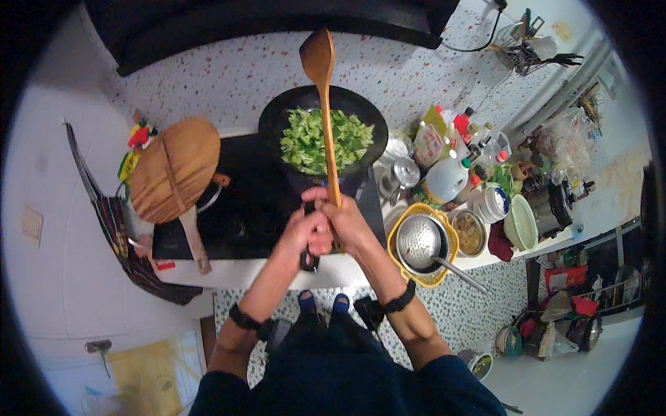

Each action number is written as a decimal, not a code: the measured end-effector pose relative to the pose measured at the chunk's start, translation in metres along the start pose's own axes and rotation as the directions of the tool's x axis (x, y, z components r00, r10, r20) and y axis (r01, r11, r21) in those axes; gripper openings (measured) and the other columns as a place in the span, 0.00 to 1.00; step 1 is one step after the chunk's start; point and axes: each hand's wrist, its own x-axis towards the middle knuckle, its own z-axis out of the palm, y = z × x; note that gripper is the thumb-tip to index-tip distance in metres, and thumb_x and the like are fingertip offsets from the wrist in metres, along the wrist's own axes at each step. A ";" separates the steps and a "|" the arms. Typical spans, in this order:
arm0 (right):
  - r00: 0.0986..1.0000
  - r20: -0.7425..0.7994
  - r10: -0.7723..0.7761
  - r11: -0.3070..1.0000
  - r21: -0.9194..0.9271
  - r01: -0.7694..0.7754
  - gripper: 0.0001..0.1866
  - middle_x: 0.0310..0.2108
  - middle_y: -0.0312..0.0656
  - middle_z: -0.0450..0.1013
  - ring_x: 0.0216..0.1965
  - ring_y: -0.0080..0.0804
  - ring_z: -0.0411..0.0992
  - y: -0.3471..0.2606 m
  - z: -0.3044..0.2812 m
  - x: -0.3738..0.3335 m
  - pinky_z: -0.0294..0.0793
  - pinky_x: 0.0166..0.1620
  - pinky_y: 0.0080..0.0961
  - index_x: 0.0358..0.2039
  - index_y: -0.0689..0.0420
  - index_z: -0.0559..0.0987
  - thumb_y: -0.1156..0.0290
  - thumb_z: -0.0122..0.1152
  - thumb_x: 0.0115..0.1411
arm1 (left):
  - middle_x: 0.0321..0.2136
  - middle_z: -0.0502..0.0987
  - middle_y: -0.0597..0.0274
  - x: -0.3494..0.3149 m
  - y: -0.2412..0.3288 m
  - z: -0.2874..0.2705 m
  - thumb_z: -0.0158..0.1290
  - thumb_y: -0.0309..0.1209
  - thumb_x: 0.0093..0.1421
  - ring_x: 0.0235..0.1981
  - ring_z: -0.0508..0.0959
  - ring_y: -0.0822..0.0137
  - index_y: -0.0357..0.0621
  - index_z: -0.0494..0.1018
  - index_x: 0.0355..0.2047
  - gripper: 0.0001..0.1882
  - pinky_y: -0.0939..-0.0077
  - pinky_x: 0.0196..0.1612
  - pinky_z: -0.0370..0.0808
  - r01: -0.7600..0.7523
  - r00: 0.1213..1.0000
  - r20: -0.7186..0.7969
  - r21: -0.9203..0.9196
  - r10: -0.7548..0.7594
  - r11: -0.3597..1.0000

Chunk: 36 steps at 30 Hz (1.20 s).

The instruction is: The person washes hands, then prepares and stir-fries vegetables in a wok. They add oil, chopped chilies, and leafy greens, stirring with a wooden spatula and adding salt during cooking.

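Observation:
A black wok (379,132) filled with chopped green vegetables (302,142) sits on the cooktop. My right hand (349,220) is closed around the lower end of a wooden spatula (328,114). The spatula points away from me, its handle crossing above the greens and its blade raised past the wok's far rim. Right beside it, my left hand (306,230) is closed around the black wok handle (309,261), which shows above and below the fingers. The two hands touch or nearly touch, and the fingertips partly hide each other.
A round wooden lid (177,170) lies left on the black cooktop (243,208). To the right, a yellow basket (452,239) holds a metal skimmer (418,241), its handle jutting past the counter edge. Bottles (446,180), a metal bowl (470,232) and a green colander (522,223) crowd the counter.

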 end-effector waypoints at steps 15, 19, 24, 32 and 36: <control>0.981 0.176 0.076 0.995 -0.082 -0.063 0.09 0.31 0.32 0.72 0.30 0.17 0.66 0.009 -0.003 -0.015 0.68 0.32 0.17 0.36 0.59 0.77 0.72 0.48 0.59 | 0.07 0.57 0.71 -0.019 -0.034 -0.016 0.46 0.29 0.54 0.05 0.57 0.77 0.51 0.58 0.13 0.14 0.80 0.08 0.52 0.192 0.956 -0.205 -0.102 -0.210 0.976; 0.996 0.077 -0.038 0.999 0.012 0.037 0.10 0.29 0.33 0.72 0.29 0.17 0.67 -0.012 -0.005 0.000 0.68 0.30 0.18 0.35 0.60 0.77 0.73 0.46 0.58 | 0.08 0.58 0.71 0.005 -0.016 -0.002 0.46 0.30 0.54 0.06 0.59 0.78 0.51 0.58 0.13 0.14 0.82 0.09 0.54 -0.115 0.993 0.010 -0.073 0.116 0.991; 0.980 0.191 -0.051 0.985 -0.150 0.081 0.10 0.33 0.34 0.72 0.34 0.20 0.66 0.026 -0.009 -0.011 0.68 0.38 0.20 0.35 0.59 0.77 0.73 0.51 0.53 | 0.10 0.61 0.68 -0.014 -0.059 -0.021 0.46 0.23 0.52 0.08 0.65 0.74 0.48 0.63 0.34 0.09 0.81 0.09 0.58 -0.017 0.985 -0.175 -0.094 0.000 0.995; 0.986 0.167 -0.026 1.000 0.013 0.024 0.09 0.31 0.33 0.70 0.33 0.16 0.65 0.057 -0.023 -0.007 0.66 0.37 0.16 0.37 0.60 0.76 0.77 0.46 0.61 | 0.10 0.57 0.71 0.004 -0.073 -0.045 0.44 0.25 0.55 0.07 0.56 0.80 0.47 0.59 0.19 0.09 0.83 0.08 0.54 0.053 0.998 -0.029 -0.158 -0.058 0.986; 0.981 0.192 -0.025 0.999 -0.024 0.031 0.08 0.31 0.32 0.70 0.32 0.16 0.65 0.052 -0.025 -0.001 0.67 0.36 0.15 0.39 0.60 0.74 0.75 0.46 0.62 | 0.14 0.60 0.71 0.012 -0.075 -0.042 0.45 0.26 0.56 0.08 0.57 0.80 0.47 0.62 0.20 0.08 0.84 0.08 0.54 0.036 0.999 0.040 -0.244 -0.027 0.969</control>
